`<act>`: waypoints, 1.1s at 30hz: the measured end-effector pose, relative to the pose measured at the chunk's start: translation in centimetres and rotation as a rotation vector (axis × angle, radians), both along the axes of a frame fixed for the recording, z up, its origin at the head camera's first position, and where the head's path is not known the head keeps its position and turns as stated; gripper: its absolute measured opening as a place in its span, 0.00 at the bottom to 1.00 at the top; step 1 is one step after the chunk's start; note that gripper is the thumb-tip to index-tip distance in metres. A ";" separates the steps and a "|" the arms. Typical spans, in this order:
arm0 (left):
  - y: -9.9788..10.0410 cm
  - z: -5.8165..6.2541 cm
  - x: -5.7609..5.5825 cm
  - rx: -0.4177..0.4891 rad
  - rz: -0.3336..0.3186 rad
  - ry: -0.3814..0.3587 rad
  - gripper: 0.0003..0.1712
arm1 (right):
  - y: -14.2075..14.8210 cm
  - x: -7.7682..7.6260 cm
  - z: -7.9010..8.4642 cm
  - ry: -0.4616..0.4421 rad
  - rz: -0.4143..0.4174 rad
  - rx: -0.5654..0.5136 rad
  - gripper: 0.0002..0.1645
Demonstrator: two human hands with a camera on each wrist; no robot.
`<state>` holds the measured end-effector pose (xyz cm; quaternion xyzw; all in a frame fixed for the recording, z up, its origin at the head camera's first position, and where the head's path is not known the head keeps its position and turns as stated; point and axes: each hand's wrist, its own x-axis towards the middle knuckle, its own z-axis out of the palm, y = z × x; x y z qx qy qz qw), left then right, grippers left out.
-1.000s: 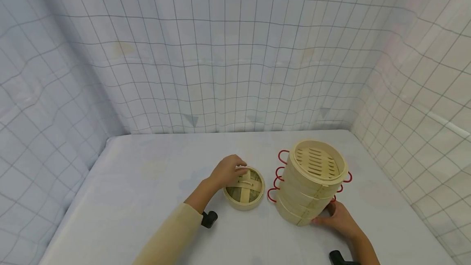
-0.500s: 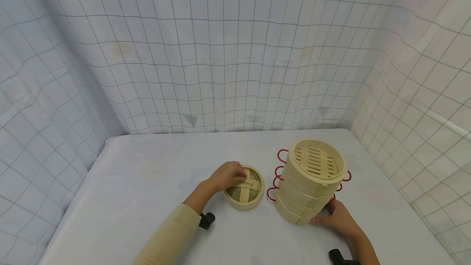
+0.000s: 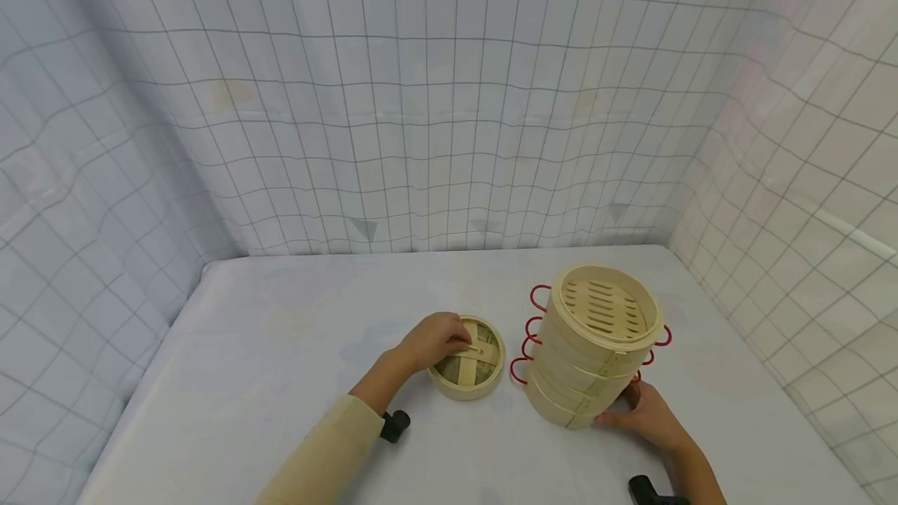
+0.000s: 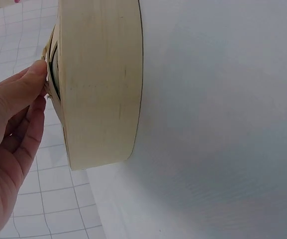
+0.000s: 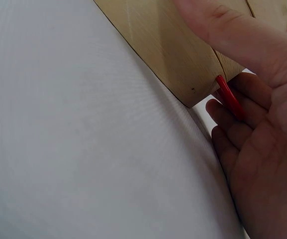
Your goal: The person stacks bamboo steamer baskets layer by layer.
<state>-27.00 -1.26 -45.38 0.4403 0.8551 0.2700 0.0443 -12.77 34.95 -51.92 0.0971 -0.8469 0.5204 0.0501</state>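
In the head view a small round bamboo steamer lid (image 3: 484, 372) with crossed strips lies flat on the white table. My left hand (image 3: 431, 340) pinches the small loop on its top between thumb and fingers, also seen in the left wrist view beside the lid's pale rim (image 4: 101, 89). To its right stands a stack of bamboo steamer baskets (image 3: 578, 369) with red side handles and a slotted top. My right hand (image 3: 652, 415) holds the bottom basket at its lower right, thumb on the wall, fingers near a red handle (image 5: 229, 97). The right fingertips are partly hidden.
White cloth covers the table (image 3: 281, 365). Grid-patterned white curtains (image 3: 421, 100) close in the back and both sides. Black wrist devices, such as the left one (image 3: 396, 425), sit under the wrists. A gap of table separates lid and stack.
My left hand has lowered from the lid's far rim onto its top loop and now pinches it. The right hand and the stack have not visibly moved.
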 end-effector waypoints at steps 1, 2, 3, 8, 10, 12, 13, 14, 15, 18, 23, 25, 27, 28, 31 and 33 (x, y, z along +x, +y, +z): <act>0.0 -0.1 0.0 0.000 -0.005 0.012 0.06 | 0.0 0.0 0.0 -0.004 -0.004 0.003 0.38; 0.0 -0.2 -0.1 0.004 -0.012 0.020 0.06 | 0.0 0.0 0.0 -0.007 -0.005 0.002 0.38; -0.1 -0.3 -0.1 0.008 -0.016 0.028 0.06 | 0.0 0.0 0.0 -0.013 -0.009 0.000 0.38; -0.2 -0.8 -0.2 0.021 -0.030 0.049 0.07 | 0.2 -0.1 -0.3 -0.020 -0.013 0.004 0.39; -0.2 -0.8 -0.2 0.025 -0.040 0.059 0.07 | 0.2 -0.1 -0.3 -0.016 -0.011 0.008 0.39; -0.2 -0.8 -0.3 0.028 -0.049 0.064 0.07 | 0.1 -0.1 -0.3 -0.025 -0.012 0.003 0.39; -0.3 -0.6 -0.3 0.030 -0.052 0.067 0.07 | 0.1 -0.1 -0.4 -0.027 -0.012 0.004 0.39; -0.3 -0.5 -0.3 0.034 -0.056 0.071 0.06 | 0.1 0.0 -0.3 -0.030 -0.011 0.003 0.38; -0.4 -0.3 -0.4 0.038 -0.058 0.074 0.06 | 0.0 0.0 -0.3 -0.034 -0.010 -0.001 0.38; -0.6 0.6 -0.7 0.057 -0.058 0.092 0.06 | -0.1 0.0 -0.3 -0.041 -0.008 -0.011 0.38; -0.8 3.6 -1.6 0.115 -0.034 0.145 0.06 | -0.1 0.0 -0.1 -0.028 -0.013 -0.009 0.37; -0.8 5.2 -1.8 0.142 -0.010 0.160 0.06 | 0.0 0.0 0.0 -0.021 -0.015 -0.004 0.37; -0.8 7.0 -2.0 0.165 0.012 0.177 0.07 | 0.0 0.1 0.0 -0.014 -0.018 0.000 0.37; -0.8 7.9 -2.0 0.172 0.017 0.186 0.07 | 0.0 0.1 0.0 -0.014 -0.021 -0.001 0.37; -0.7 10.4 -2.2 0.180 0.022 0.209 0.07 | -0.1 0.2 0.1 -0.019 -0.024 -0.005 0.37; -0.6 12.0 -2.2 0.186 0.014 0.227 0.08 | -0.2 0.1 0.1 -0.020 -0.027 -0.001 0.38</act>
